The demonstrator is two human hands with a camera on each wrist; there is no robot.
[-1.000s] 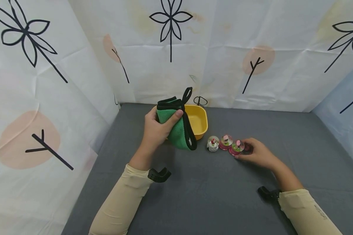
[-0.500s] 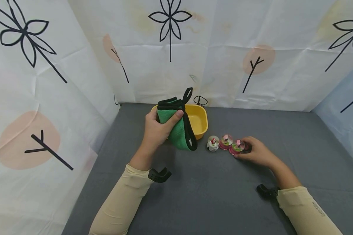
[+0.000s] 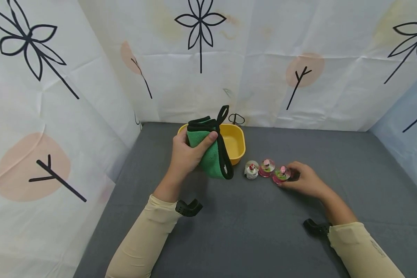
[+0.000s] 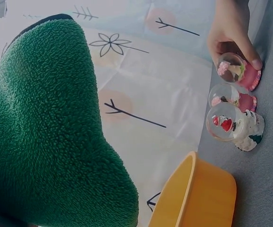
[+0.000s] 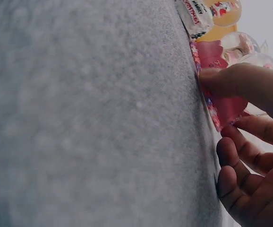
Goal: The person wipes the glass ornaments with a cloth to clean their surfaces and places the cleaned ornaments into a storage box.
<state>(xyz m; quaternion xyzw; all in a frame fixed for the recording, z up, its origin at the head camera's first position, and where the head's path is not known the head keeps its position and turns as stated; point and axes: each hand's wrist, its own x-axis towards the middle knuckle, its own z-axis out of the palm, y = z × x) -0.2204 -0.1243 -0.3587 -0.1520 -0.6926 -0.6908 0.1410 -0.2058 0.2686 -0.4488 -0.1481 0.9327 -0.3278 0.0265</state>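
My left hand [image 3: 185, 155] grips a folded green towel [image 3: 210, 160] with black edging and a hanging loop, held up in front of a yellow tub [image 3: 234, 141]. In the left wrist view the towel fills the left side. On the right, thumb and fingers of my right hand [image 3: 305, 180] pinch the pink base of a small snow globe [image 3: 281, 174]. Its base sits at the cloth surface in the right wrist view. Left of it stand a second pink snow globe [image 3: 266, 168] and a white-based one [image 3: 251, 170] with a red figure inside.
A grey cloth [image 3: 250, 227] covers the table. White printed fabric [image 3: 260, 77] hangs behind and along the sides. The yellow tub stands near the back edge, left of the globes, partly hidden by the towel.
The snow globe in my right hand has shifted slightly right, opening a small gap from the middle one. My left hand and the towel have moved very slightly right and down.
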